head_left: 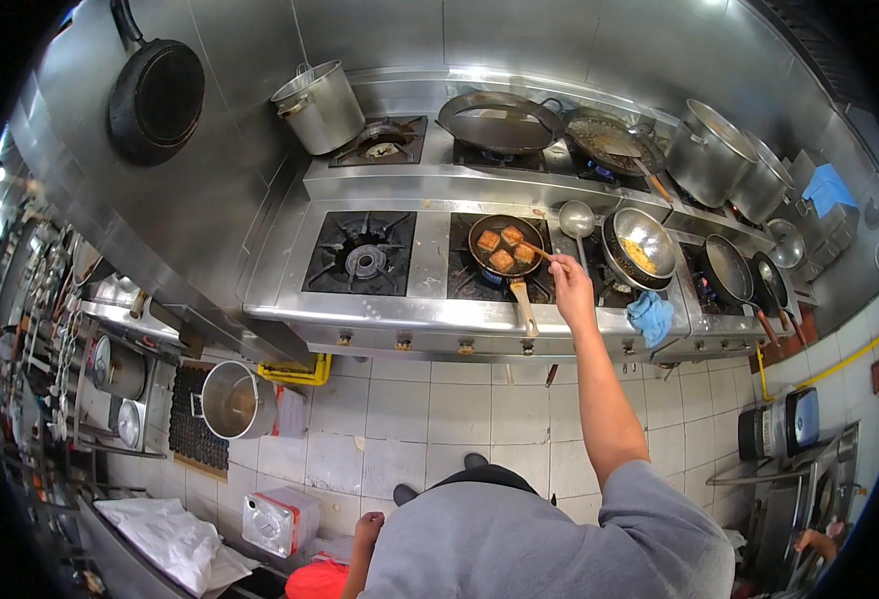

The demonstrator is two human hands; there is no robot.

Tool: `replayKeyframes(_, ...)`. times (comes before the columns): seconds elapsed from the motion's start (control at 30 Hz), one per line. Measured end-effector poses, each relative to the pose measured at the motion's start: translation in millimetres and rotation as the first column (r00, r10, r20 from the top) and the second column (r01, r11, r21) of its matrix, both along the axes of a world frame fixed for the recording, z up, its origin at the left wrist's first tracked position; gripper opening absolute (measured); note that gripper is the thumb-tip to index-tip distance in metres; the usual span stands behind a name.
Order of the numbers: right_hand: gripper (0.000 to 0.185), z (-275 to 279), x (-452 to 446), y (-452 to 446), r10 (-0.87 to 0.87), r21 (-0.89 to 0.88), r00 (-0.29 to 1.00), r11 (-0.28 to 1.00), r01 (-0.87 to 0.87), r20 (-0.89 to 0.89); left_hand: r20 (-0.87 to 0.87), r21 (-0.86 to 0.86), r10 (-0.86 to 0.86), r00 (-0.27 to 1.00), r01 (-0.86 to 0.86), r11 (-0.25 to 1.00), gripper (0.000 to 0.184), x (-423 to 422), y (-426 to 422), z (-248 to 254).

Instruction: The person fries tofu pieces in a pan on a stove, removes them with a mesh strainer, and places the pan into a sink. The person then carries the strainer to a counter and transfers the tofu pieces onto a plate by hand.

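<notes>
My right hand [571, 280] is closed round the end of a thin wooden utensil [537, 249], whose far end reaches into a small frying pan [483, 268]. Several browned square pieces [501, 261] lie in that pan, which sits on a front burner with its light handle [524, 307] toward me. Low beside my body hangs my left hand [368, 527], fingers curled; whether it holds anything is too small to tell. Right of the pan are a ladle [577, 217] and a metal bowl [660, 236] with yellow food.
A blue cloth [650, 317] hangs at the stove's front edge. Large pots [709, 155] and wide pans [499, 125] stand on the rear burners. More pans [727, 270] are at the right. On the floor at left are a pot [239, 399] and a tin [271, 523].
</notes>
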State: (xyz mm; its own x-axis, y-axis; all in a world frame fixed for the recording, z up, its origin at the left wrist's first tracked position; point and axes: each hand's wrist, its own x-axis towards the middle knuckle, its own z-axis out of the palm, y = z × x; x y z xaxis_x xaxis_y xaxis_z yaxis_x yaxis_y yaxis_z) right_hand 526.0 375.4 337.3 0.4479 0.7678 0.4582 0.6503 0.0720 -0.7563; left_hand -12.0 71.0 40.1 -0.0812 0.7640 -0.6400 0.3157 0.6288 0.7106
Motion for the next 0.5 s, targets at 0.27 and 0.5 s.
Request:
replayKeyframes(0.27,0.021,1,2,2,-0.017,-0.046,1.000,0.999,0.017,-0.003,-0.041,0.039,-0.035,0.999,0.037,0.999,0.025,4,0,13)
replayKeyframes(0.5,0.020,-11,3,8,0.009,-0.030,1.000,1.000,-0.008,0.021,0.053,-0.045,0.061,0.997,-0.059,0.997,0.024,6,3,15)
